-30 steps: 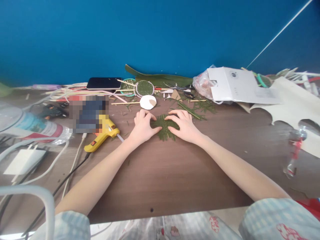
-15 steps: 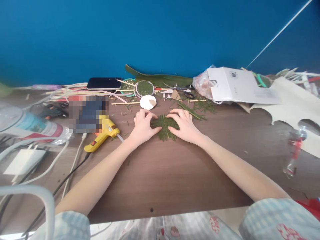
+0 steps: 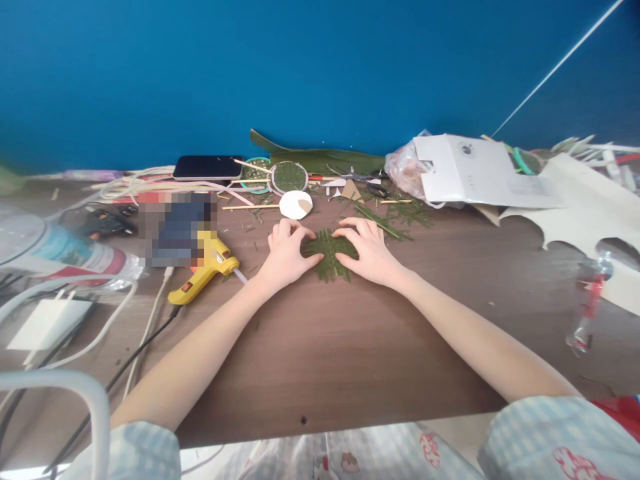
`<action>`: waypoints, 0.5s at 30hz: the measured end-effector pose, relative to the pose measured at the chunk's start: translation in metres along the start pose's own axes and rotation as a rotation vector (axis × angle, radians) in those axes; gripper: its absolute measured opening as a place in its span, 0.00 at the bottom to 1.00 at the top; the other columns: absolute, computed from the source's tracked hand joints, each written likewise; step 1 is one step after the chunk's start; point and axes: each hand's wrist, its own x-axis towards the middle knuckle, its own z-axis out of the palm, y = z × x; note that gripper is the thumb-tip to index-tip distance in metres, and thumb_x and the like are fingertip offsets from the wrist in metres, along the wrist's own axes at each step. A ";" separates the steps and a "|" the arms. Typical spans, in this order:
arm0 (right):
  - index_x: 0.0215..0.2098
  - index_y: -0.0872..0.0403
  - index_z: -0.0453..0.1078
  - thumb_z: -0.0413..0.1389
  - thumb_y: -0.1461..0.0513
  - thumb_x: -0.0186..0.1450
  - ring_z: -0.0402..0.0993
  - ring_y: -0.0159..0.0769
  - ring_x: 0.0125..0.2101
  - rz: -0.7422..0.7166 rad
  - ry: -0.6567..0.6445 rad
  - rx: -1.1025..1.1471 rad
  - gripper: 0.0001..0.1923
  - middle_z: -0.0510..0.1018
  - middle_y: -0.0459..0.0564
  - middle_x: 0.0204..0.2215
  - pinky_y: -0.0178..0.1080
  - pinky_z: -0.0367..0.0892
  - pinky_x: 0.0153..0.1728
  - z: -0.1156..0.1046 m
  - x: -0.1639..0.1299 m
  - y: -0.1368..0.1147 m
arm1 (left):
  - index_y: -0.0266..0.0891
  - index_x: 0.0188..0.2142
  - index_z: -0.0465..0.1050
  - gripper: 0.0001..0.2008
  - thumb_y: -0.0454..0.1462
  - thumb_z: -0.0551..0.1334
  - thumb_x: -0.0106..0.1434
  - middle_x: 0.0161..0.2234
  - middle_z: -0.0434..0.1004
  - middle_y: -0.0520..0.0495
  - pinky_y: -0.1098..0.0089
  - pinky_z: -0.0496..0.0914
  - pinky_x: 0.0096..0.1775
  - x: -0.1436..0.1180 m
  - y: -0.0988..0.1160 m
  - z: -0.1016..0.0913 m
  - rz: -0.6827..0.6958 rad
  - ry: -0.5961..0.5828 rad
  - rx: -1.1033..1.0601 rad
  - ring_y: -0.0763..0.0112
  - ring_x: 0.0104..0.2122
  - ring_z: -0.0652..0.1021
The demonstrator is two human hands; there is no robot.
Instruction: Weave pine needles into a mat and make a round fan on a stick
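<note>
A small green mat woven from leaf strips [image 3: 329, 253] lies flat on the table, its strip ends ragged at the top and bottom. My left hand [image 3: 290, 250] curves round the mat's left side, fingers at the upper part and thumb lower down. On the right side, my right hand [image 3: 367, 250] holds it the same way, with thumb and fingertips on the weave. My palms hide the outer edges. Just above the mat sits a white paper disc [image 3: 295, 205] with a brown patch and a thin stick [image 3: 250, 207] reaching left from it.
A yellow glue gun [image 3: 203, 272] lies left, near a phone [image 3: 207, 167] and cables. Behind are round woven fans [image 3: 289, 178], scissors [image 3: 377, 189], leaf scraps [image 3: 407, 213] and a long leaf [image 3: 330, 161]. White cardboard [image 3: 485, 170] and a cut sheet [image 3: 575, 200] lie right.
</note>
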 end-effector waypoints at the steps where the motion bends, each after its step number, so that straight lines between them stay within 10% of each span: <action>1: 0.45 0.50 0.65 0.52 0.58 0.59 0.55 0.48 0.55 0.002 0.002 0.000 0.15 0.64 0.54 0.52 0.51 0.54 0.52 0.000 0.000 0.000 | 0.40 0.40 0.68 0.16 0.41 0.65 0.52 0.43 0.60 0.46 0.60 0.59 0.48 0.000 0.000 0.000 0.002 0.000 -0.001 0.59 0.45 0.63; 15: 0.48 0.50 0.64 0.51 0.58 0.60 0.54 0.49 0.55 -0.006 -0.008 -0.014 0.18 0.64 0.54 0.54 0.52 0.54 0.52 0.000 0.000 0.000 | 0.42 0.42 0.69 0.17 0.41 0.64 0.53 0.43 0.60 0.46 0.60 0.58 0.48 -0.001 0.000 0.000 0.024 -0.007 0.012 0.59 0.46 0.63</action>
